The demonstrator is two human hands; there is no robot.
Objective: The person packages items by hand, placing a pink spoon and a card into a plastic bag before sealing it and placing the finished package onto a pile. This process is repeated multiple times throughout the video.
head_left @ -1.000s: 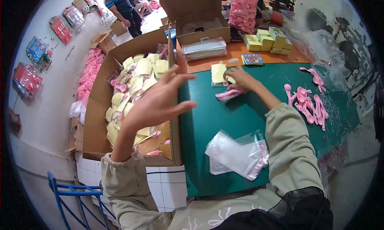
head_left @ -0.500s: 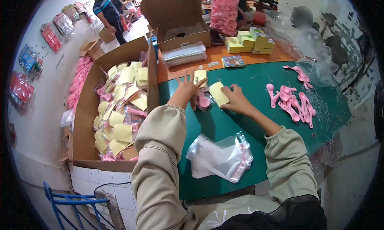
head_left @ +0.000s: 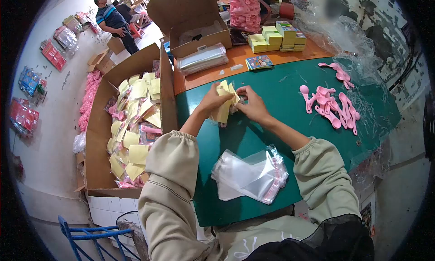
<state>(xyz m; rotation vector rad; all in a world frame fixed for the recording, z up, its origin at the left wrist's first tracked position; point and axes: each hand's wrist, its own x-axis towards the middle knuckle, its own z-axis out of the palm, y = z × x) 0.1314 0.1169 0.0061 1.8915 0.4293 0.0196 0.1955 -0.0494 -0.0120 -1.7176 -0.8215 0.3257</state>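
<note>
**Both hands meet on the yellow cards**

The yellow cards [head_left: 223, 107] are thin, pale sheets fanned in a small bundle, corners sticking up and one hanging down. They are held just above the green bench [head_left: 281, 86], near its far left corner.

The left hand [head_left: 211, 100] comes in from the left, its grip closed on the yellow cards from behind. The right hand [head_left: 253, 107] faces it with fingers curled, pinching the same bundle at its right edge. Both forearms stretch out over the bench.

Half a second ago the left hand lay spread flat on the bench and only the right hand held a card; a second ago the left hand hovered over the cardboard box [head_left: 97, 120]. The clear bags [head_left: 250, 174] at the near edge and the pink spoons [head_left: 333, 109] to the right lie as before.
</note>
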